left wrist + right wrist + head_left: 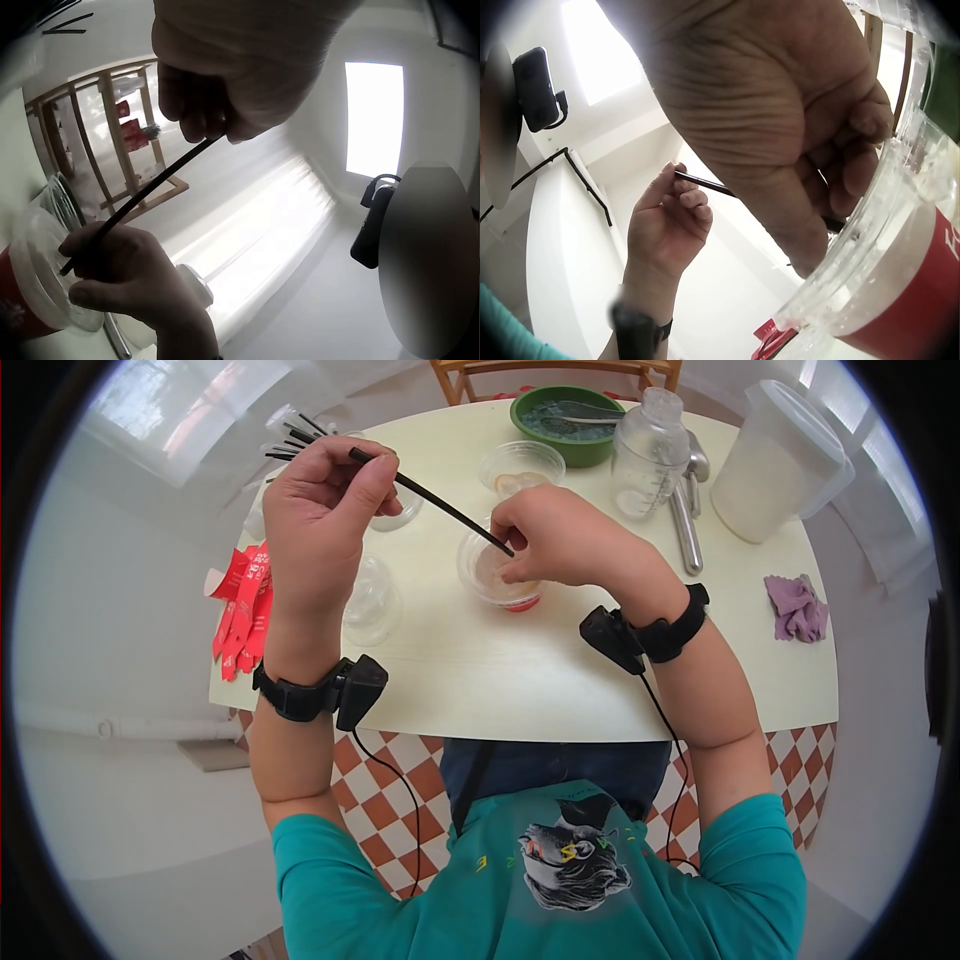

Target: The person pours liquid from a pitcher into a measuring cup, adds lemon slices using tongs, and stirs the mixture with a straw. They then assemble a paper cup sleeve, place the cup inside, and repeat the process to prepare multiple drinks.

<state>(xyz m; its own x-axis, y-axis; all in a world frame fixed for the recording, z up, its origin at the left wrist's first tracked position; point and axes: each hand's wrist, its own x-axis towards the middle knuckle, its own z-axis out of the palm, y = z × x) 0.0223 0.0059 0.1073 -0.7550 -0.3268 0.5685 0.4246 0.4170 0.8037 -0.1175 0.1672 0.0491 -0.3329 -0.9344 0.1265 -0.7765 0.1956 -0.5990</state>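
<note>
Near the middle of the bench (560,690), one black straw (432,500) spans the gap between both hands. Its long axis runs diagonally, high at the person's left and low at the right, where the tip meets the lidded cup (497,575) with the red base. The left hand (322,525) pinches the upper end between thumb and curled fingers. The right hand (560,540) is the nearer one to the cup: it sits directly over the lid, fingers closed round the straw's lower end. Whether the tip has pierced the lid cannot be told.

Count: one straw in hand, a bundle of spare straws (290,435) at the far left edge (number unclear), and two empty clear cups (370,600) just left of the lidded cup.
</note>
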